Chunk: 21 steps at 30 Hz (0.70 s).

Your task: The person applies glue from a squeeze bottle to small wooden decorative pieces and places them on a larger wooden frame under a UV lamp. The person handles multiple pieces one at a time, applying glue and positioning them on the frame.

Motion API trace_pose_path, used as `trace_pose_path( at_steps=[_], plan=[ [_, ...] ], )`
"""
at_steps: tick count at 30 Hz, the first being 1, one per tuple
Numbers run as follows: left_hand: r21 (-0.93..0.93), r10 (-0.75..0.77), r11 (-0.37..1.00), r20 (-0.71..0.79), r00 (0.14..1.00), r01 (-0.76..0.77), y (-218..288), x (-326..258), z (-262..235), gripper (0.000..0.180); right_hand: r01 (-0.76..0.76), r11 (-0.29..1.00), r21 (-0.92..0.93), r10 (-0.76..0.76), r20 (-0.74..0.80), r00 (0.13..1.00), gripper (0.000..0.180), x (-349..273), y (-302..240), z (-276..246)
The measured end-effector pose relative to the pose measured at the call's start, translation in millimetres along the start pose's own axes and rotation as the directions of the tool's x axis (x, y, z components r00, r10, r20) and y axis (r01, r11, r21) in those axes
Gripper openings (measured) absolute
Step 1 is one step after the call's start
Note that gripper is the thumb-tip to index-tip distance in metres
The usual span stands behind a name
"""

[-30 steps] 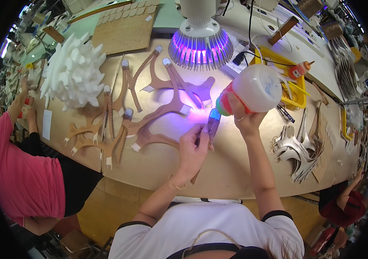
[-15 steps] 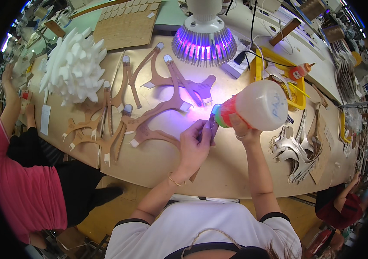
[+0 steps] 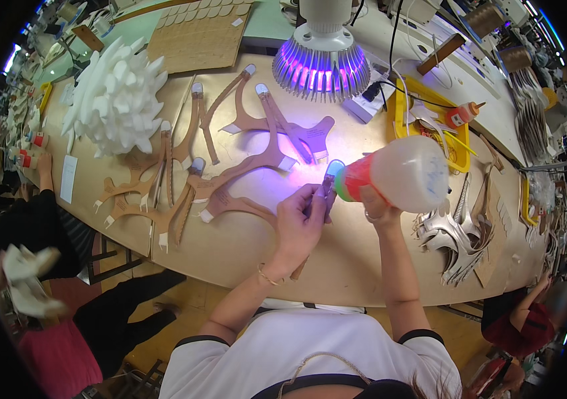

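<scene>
My left hand (image 3: 302, 223) pinches a narrow leather strap piece (image 3: 331, 178) near its pale, rounded tip, holding that tip upright below the lamp. My right hand (image 3: 380, 209) is wrapped round a translucent squeeze bottle (image 3: 413, 174) with a red band and green collar. The bottle lies tilted nearly sideways, its green end right beside the strap tip; whether they touch cannot be made out. Left of my hands, several brown branched leather pieces (image 3: 257, 161) lie on the table, some with strips resting over them. Above, a finned lamp (image 3: 322, 66) glows purple.
White spiky foam-like pile (image 3: 118, 100) stands at the far left. A yellow basket (image 3: 400, 110) holds a small red bottle (image 3: 463, 114) and tools. Silver leather pieces (image 3: 453, 229) lie at the right. A scalloped cardboard sheet (image 3: 197, 40) is at the back. Other people sit or stand at both sides.
The bottle in my right hand has shifted slightly right and down, its green end moving off the strap tip a little. At the left, the person in pink has moved lower, carrying white pieces.
</scene>
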<state>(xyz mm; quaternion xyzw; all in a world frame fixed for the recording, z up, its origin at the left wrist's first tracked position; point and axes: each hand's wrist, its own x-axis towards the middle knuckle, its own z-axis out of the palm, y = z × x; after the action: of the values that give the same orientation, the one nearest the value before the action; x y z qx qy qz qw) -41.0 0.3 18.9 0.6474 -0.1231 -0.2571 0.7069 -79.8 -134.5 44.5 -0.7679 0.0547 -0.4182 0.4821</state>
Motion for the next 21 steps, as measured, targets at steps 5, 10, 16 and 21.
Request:
trace_pose_path(
  at_steps=[5,10,16,21],
  plan=[
    [0.008,-0.026,1.0,-0.026,0.999,0.026,0.3,-2.8,-1.1,0.024,0.023,0.999,-0.046,-0.019,0.083,0.996,0.025,0.2,5.7,-6.8],
    [0.002,-0.034,0.999,-0.025,0.999,0.034,2.8,-3.7,0.2,0.024,-0.097,0.986,0.138,0.119,-0.168,0.979,0.041,-4.0,17.1,-12.3],
    [-0.015,-0.039,0.999,-0.032,0.999,0.039,3.6,-5.9,0.6,0.023,0.019,1.0,-0.016,-0.021,-0.149,0.989,0.046,0.5,26.4,-4.1],
    [-0.001,-0.039,0.999,-0.044,0.998,0.039,0.2,-10.4,-1.9,0.024,-0.157,0.971,0.183,0.189,-0.173,0.967,0.045,4.0,14.3,-8.4]
  ],
)
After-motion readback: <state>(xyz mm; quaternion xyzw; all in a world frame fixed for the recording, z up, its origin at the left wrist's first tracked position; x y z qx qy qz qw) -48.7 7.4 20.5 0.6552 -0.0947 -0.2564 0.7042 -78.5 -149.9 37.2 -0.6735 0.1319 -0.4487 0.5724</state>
